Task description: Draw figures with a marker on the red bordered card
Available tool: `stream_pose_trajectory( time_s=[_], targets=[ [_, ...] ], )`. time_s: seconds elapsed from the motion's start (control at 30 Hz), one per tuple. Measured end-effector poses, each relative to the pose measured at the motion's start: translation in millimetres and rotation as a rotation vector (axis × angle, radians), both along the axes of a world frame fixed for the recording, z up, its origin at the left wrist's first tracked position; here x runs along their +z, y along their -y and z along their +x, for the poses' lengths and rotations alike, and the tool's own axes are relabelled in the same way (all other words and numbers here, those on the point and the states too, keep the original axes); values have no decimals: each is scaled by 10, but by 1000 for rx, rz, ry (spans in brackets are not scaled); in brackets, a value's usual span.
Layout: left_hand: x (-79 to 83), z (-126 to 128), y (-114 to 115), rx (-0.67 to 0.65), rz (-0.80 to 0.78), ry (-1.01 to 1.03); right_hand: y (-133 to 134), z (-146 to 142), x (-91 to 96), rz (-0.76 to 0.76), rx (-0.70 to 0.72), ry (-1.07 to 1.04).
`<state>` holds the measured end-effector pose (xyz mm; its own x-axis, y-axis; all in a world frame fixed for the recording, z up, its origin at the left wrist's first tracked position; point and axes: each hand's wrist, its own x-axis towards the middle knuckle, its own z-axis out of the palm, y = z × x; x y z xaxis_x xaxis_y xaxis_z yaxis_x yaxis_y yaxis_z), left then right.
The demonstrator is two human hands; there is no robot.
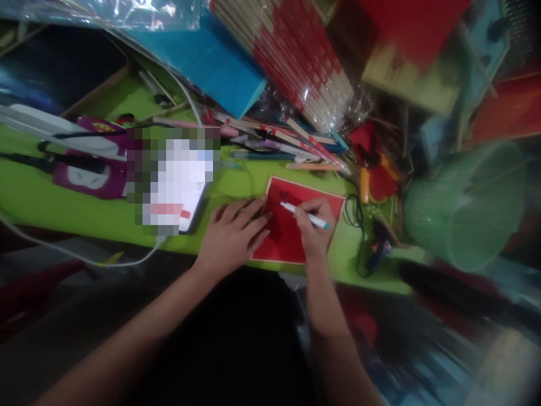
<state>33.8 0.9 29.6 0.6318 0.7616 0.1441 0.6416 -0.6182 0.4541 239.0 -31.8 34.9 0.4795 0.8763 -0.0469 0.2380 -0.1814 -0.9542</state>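
Note:
A red sheet with a pale edge (283, 239) lies on the green table in front of me. My right hand (315, 225) grips a white marker with a teal end (313, 218), its tip touching or just above the sheet's upper left part. Small dark marks (284, 194) show near that tip. Flat on the sheet's left edge rests my left hand (239, 228), fingers spread. A phone with a lit, partly pixelated screen (192, 206) lies to the left of that hand, a white cable (158, 242) plugged into its lower end.
Pens and sticks (283, 149) lie in a heap beyond the sheet. Behind them are a blue folder (211, 67) and a bundle of red-and-tan sticks (291, 56). To the right stand orange-handled pliers (366, 183) and a green bin (456, 208). A purple box (91, 180) sits at left.

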Motion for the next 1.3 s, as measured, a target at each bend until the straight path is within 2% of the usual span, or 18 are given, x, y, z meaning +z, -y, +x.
stream_pose_trajectory(
  time_s=[0.27, 0.53, 0.73, 0.87, 1.13, 1.3],
  targets=[
    [3, 0, -4, -3, 48, 1, 0, -13, 8, -34, 9, 12],
    [-2, -8, 4, -6, 11, -5, -2, -7, 18, -36, 47, 36],
    [-12, -12, 16, 19, -91, 42, 54, 33, -40, -64, 95, 45],
    [0, -8, 10, 14, -67, 38, 66, 40, -54, -46, 122, 34],
    [11, -2, -3, -2, 13, 5, 14, -6, -5, -15, 41, -9],
    [7, -5, -1, -4, 12, 0, 18, 4, -23, -22, 48, -2]
  ],
)
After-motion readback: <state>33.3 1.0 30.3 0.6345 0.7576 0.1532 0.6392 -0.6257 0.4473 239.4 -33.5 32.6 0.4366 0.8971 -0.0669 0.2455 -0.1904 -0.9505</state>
